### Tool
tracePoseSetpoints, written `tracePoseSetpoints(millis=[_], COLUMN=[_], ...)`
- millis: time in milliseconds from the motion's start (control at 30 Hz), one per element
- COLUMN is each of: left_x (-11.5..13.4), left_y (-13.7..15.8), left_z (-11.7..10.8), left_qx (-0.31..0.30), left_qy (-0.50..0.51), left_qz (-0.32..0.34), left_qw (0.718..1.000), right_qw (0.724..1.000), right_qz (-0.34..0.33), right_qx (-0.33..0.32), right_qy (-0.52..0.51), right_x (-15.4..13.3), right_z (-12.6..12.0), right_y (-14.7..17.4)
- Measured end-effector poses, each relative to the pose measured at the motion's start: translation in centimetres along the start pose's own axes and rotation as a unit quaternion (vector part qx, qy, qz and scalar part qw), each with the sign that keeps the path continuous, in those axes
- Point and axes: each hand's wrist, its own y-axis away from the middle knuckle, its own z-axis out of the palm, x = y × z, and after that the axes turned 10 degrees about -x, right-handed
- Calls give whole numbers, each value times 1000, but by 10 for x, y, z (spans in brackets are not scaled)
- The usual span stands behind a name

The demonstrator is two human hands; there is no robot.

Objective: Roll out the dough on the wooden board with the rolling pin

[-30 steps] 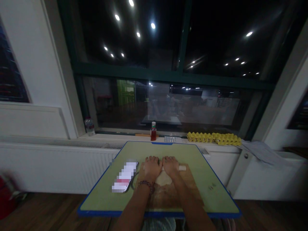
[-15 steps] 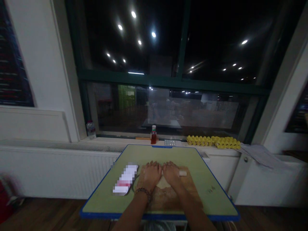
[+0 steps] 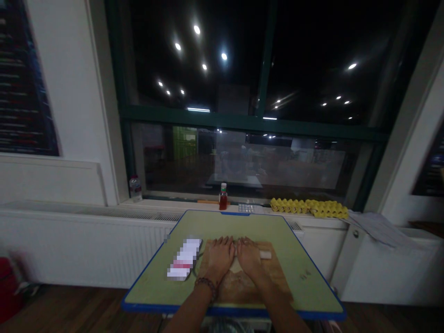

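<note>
Side by side on a wooden board (image 3: 277, 280), my left hand (image 3: 222, 254) and my right hand (image 3: 249, 255) lie flat with fingers stretched forward. Under both palms is a pale rolling pin (image 3: 266, 255). Its right end sticks out past my right hand, and most of the rest is covered. Between and under my hands shows a thin pale sheet of dough (image 3: 236, 266). Flour-like marks are on the board nearer to me. My fingers are not wrapped round the pin.
The board rests on a green table (image 3: 305, 296) with a blue edge. Left of the board lies a phone (image 3: 183, 259), its screen blurred. On the sill stand a red-brown bottle (image 3: 223, 198), a clear bottle (image 3: 135, 188) and yellow egg trays (image 3: 308, 208). A radiator (image 3: 86, 249) is behind.
Both hands have shifted slightly nearer to me on the board, with the rolling pin under them. The whole view has moved slightly.
</note>
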Motion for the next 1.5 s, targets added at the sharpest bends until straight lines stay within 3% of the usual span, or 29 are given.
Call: tracePoseSetpoints(millis=[267, 367, 467, 567, 733, 1000, 1100, 1233, 1400, 1500], left_x=[-5, -8, -13, -20, -27, -26, -27, -25, -18, -17], left_y=[23, 31, 34, 31, 24, 31, 32, 32, 37, 39], left_z=[-8, -8, 1, 15, 25, 8, 5, 3, -3, -7], left_qx=[12, 25, 40, 74, 162, 218, 193, 90, 8, -35], left_qy=[28, 27, 17, 28, 117, 164, 164, 137, 108, 119], left_qz=[62, 77, 73, 43, -127, -88, -71, 3, 17, 111], left_qw=[998, 996, 996, 996, 972, 958, 965, 986, 994, 986], right_qw=[999, 999, 992, 980, 977, 985, 983, 981, 980, 978], right_qz=[-2, 1, -17, 5, 83, 122, 150, 167, 174, 175], right_qx=[25, 34, 88, 133, 115, 71, 67, 67, 71, 81], right_qy=[32, -13, -92, -146, -157, -97, -77, -70, -64, -74], right_x=[-11, -11, -6, 2, 7, 1, 1, 1, 2, 3], right_z=[1, 5, 10, 14, 17, 2, -3, -3, 2, 2], right_y=[27, 36, 44, 48, 52, 55, 55, 56, 55, 55])
